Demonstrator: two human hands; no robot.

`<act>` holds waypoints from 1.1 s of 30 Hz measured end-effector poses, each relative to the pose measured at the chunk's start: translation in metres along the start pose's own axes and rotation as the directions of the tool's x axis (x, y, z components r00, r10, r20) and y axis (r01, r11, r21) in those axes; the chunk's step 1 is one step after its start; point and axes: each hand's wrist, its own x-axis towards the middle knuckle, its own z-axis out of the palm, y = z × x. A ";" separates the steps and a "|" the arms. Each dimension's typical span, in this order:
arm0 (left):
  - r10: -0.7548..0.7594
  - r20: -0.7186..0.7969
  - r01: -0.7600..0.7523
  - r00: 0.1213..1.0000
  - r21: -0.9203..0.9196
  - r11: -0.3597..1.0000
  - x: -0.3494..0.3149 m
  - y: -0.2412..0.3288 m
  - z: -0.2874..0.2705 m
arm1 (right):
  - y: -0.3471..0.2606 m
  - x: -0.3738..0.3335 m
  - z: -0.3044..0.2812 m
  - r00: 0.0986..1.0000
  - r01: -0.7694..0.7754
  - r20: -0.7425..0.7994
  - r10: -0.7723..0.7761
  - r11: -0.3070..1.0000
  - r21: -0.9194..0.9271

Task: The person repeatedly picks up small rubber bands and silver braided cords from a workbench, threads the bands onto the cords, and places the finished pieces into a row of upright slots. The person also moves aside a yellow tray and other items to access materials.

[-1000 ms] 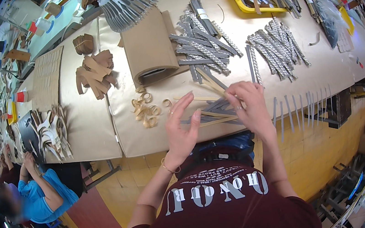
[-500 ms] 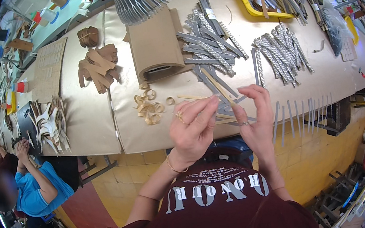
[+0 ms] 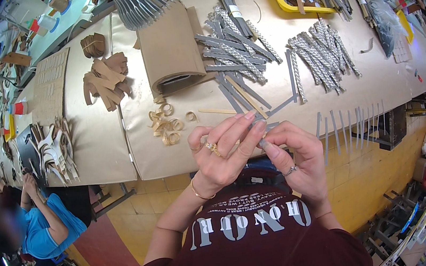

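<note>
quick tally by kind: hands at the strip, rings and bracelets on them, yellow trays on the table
hands: 2, left hand and right hand, both on the grey strip
rings: 2
bracelets: 1
yellow trays: 1
total: 6

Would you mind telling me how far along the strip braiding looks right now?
Done: a pile of braided grey strips lies on the table. In hand: the left hand and right hand pinch one thin grey strip between them. Left: loose flat grey strips and cut strips hanging off the table's edge.
</note>
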 end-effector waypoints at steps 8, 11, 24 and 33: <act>-0.034 0.008 0.035 0.999 -0.083 0.996 -0.001 0.002 0.006 | 0.002 0.000 0.003 1.000 -0.009 -0.004 0.009 0.992 -0.127; -0.050 0.007 0.051 0.999 -0.135 0.990 -0.001 0.003 0.009 | 0.001 0.001 0.004 1.000 0.010 0.003 -0.010 0.976 -0.218; -0.004 0.004 0.004 1.000 -0.186 0.983 -0.003 -0.007 0.014 | -0.001 0.006 0.005 0.999 0.034 -0.011 -0.038 0.963 -0.267; -0.338 0.335 0.473 0.879 -0.695 0.541 -0.004 -0.008 -0.002 | 0.009 0.015 0.012 0.981 0.195 0.052 -0.189 0.903 -0.383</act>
